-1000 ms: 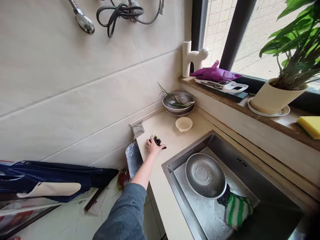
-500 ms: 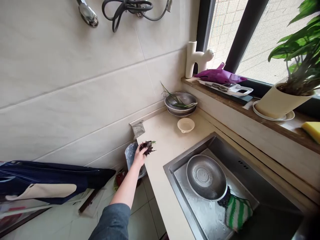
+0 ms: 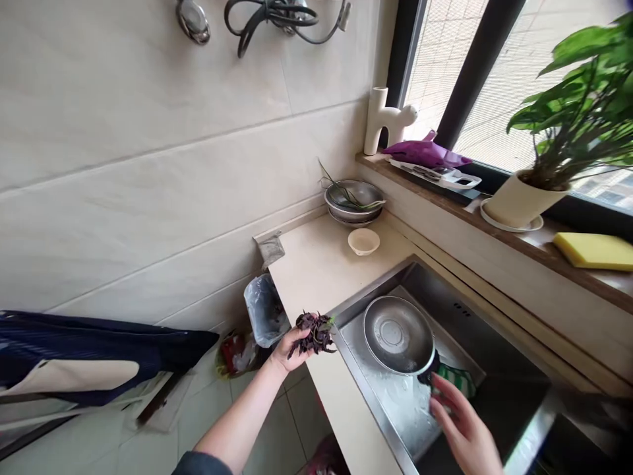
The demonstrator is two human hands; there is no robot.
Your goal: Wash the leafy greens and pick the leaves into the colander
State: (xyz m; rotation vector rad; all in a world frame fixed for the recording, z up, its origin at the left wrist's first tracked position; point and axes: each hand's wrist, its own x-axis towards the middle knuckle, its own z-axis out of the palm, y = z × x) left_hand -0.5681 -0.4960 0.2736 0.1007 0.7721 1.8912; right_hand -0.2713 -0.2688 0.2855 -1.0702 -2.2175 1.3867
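My left hand (image 3: 295, 346) is closed around a bunch of dark purple leaves (image 3: 316, 332) with a bit of green among them, held over the counter's front edge near the sink. Over the sink (image 3: 353, 359), my right hand (image 3: 465, 425) reaches in from the lower right, its thumb and fingers apart and nothing between them. Just beyond those fingers lies a green-and-white striped cloth (image 3: 457, 377), partly hidden by the hand. A round metal strainer bowl (image 3: 398, 335) rests in the sink, left of the cloth.
A lined trash bin (image 3: 260, 310) stands against the counter's left edge. On the counter (image 3: 314, 270) are a small cream bowl (image 3: 364, 242) and stacked metal bowls (image 3: 341, 214) with green stalks (image 3: 352, 198). The sill bears a potted plant (image 3: 524, 201) and a yellow sponge (image 3: 596, 251).
My left hand has brought the purple leaves down and toward the sink. My right hand has come into view over the sink. The view has shifted slightly right.
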